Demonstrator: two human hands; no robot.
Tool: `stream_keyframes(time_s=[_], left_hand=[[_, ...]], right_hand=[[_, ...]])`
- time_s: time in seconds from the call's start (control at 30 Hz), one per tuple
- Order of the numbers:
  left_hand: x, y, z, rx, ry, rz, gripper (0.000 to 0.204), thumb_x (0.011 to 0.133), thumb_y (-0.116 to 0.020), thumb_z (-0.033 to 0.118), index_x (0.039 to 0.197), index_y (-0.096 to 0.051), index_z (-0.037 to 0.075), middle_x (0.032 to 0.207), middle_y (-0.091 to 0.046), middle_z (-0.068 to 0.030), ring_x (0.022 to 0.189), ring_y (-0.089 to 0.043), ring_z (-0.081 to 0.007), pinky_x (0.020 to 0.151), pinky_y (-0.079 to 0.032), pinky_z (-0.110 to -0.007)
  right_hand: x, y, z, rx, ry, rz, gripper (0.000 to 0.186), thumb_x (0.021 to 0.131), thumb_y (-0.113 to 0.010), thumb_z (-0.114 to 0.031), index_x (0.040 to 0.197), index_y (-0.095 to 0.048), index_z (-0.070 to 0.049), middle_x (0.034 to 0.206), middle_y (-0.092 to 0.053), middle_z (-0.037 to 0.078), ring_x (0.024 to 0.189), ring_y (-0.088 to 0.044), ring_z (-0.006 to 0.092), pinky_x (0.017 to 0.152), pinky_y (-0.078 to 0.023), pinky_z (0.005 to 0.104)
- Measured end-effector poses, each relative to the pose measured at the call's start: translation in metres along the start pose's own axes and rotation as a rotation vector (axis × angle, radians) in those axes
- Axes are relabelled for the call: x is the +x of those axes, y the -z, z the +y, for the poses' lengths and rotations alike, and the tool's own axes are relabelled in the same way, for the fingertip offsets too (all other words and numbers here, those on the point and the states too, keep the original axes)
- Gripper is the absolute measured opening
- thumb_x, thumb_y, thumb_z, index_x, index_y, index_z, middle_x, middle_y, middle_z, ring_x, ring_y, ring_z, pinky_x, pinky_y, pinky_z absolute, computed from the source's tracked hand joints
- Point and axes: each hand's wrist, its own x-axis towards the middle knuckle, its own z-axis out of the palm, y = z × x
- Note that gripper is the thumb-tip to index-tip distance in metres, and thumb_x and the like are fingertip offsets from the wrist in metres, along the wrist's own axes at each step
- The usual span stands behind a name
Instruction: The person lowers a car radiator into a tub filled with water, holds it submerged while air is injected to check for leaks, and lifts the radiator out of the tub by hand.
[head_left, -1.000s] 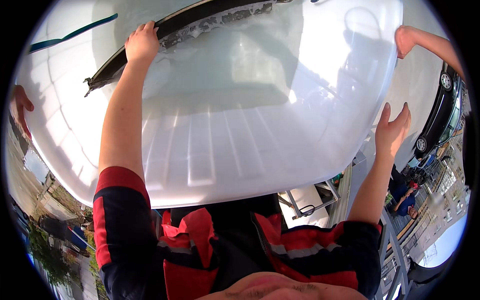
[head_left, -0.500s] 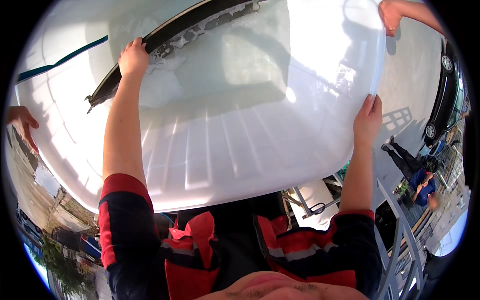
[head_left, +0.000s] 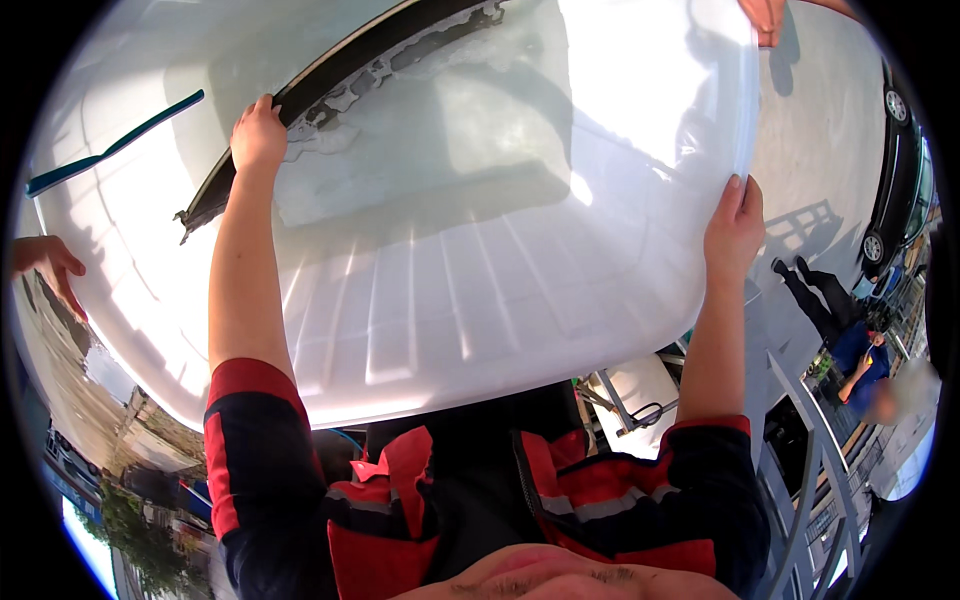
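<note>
In front of me is a large white moulded shell (head_left: pixel 420 300) with a curved rim and ribbed near side. Across its upper left runs a long dark curved strip (head_left: pixel 330 75), with whitish and grey flaky patches along one edge. My left hand (head_left: pixel 258 138) is closed around that strip, fingertips hooked over its far edge. At the right side of the shell, my right hand (head_left: pixel 735 225) grips the rim, thumb and fingers pressed on it. A thin dark teal strip (head_left: pixel 115 150) lies at the far left.
Another person's hand (head_left: pixel 52 268) is at the shell's left edge, and another hand (head_left: pixel 765 18) touches its upper right corner. Grey metal railings (head_left: pixel 810 470) stand at my right. Beyond are a black car (head_left: pixel 895 175) and a person (head_left: pixel 850 350) on the pavement.
The view has shifted slightly. The hand at the upper right now sits higher in the picture. Both my hands keep their grips.
</note>
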Motion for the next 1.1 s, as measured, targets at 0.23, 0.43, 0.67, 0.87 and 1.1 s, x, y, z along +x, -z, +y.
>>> stream_keyframes(time_s=[0.23, 0.43, 0.67, 0.87, 1.1], left_hand=[[-0.003, 0.012, 0.006, 0.019, -0.013, -0.073, 0.026, 0.097, -0.048, 0.023, 0.116, -0.056, 0.007, 0.108, -0.064, -0.02, 0.1, -0.06, -0.0399, 0.084, -0.049, -0.047], [0.001, 0.011, 0.011, 0.036, -0.013, -0.068, 0.025, 0.097, -0.047, 0.022, 0.116, -0.055, 0.008, 0.108, -0.063, -0.02, 0.101, -0.06, -0.0399, 0.083, -0.05, -0.047], [0.009, 0.004, 0.028, 0.008, -0.077, -0.055, 0.023, 0.097, -0.046, 0.023, 0.113, -0.053, 0.008, 0.108, -0.063, -0.0199, 0.098, -0.06, -0.0411, 0.081, -0.049, -0.049], [-0.002, 0.01, 0.042, 0.06, -0.051, -0.098, 0.023, 0.099, -0.041, 0.026, 0.11, -0.048, 0.007, 0.109, -0.063, -0.0168, 0.097, -0.06, -0.0408, 0.082, -0.048, -0.05], [-0.001, 0.008, 0.071, 0.163, -0.053, -0.231, 0.026, 0.101, -0.038, 0.031, 0.111, -0.043, 0.007, 0.117, -0.058, -0.0158, 0.105, -0.059, -0.0398, 0.086, -0.047, -0.054]], right_hand=[[0.0, 0.003, 0.002, 0.014, 0.019, 0.0, 0.04, 0.096, -0.052, -0.034, 0.113, -0.061, 0.001, 0.097, -0.067, 0.022, 0.09, -0.064, 0.0386, 0.078, -0.05, 0.0397], [0.007, 0.003, 0.009, 0.001, 0.006, -0.005, 0.04, 0.096, -0.052, -0.034, 0.114, -0.061, 0.0, 0.099, -0.067, 0.022, 0.092, -0.064, 0.0387, 0.08, -0.049, 0.0395], [0.009, 0.015, 0.01, 0.012, -0.082, 0.01, 0.041, 0.095, -0.053, -0.035, 0.115, -0.061, 0.0, 0.1, -0.067, 0.022, 0.094, -0.064, 0.0386, 0.081, -0.049, 0.0395], [0.033, 0.013, 0.025, -0.04, -0.001, -0.011, 0.038, 0.094, -0.052, -0.036, 0.112, -0.062, -0.003, 0.094, -0.067, 0.02, 0.086, -0.064, 0.0401, 0.074, -0.05, 0.0444], [0.043, 0.015, 0.051, -0.054, 0.017, 0.024, 0.038, 0.094, -0.052, -0.035, 0.113, -0.062, -0.003, 0.094, -0.067, 0.018, 0.086, -0.064, 0.038, 0.076, -0.05, 0.0429]])
